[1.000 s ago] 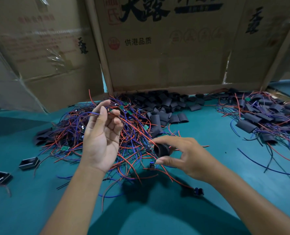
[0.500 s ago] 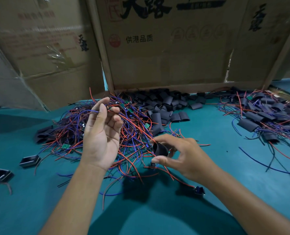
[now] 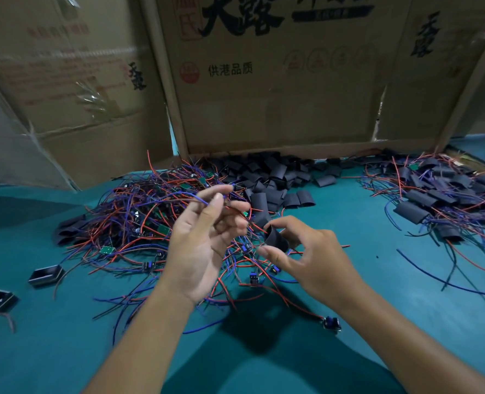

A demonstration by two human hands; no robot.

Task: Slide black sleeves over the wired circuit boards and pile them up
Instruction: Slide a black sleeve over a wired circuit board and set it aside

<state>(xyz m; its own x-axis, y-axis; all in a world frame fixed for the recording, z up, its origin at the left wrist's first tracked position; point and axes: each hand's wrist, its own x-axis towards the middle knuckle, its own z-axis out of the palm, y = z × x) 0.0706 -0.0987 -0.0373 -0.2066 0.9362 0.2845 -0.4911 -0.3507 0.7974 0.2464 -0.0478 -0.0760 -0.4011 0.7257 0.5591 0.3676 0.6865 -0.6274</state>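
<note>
Between the right hand's [image 3: 312, 260] curled fingers [image 3: 278, 258] sits a short black tube sleeve [image 3: 277, 240], while the left hand [image 3: 204, 245] pinches thin red and blue wires [image 3: 198, 199], their board hidden.

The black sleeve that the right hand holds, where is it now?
In the head view, the black sleeve sits near centre, pinched by the right hand, just right of the left hand, above the tangled wire pile.
</note>
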